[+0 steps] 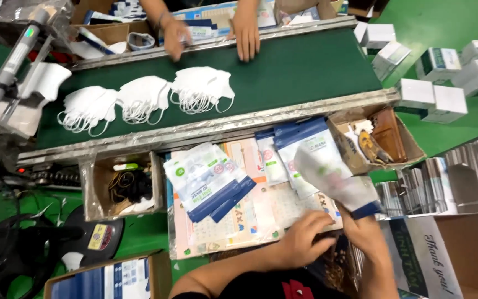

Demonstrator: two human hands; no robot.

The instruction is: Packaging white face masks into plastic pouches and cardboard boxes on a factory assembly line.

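Below green conveyor belt (305,72), right hand (363,230) pinches clear blue-edged mask pouch (336,180); left hand (305,238) grip unclear. Flat pouches (211,182) on bench & 3 white mask stacks (145,99) left.

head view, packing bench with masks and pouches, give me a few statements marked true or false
1. Three piles of white masks lie on the green belt. True.
2. The right hand holds a pouch with a blue edge. True.
3. The left hand rests on the belt. False: it is below the belt, over the printed sheets beside the right hand.
4. The white boxes stand on the belt. False: they stand on the green surface to the right of it.
5. Another person's two hands are at the belt's far edge. True.
6. A stack of pouches lies on the sheets. True.
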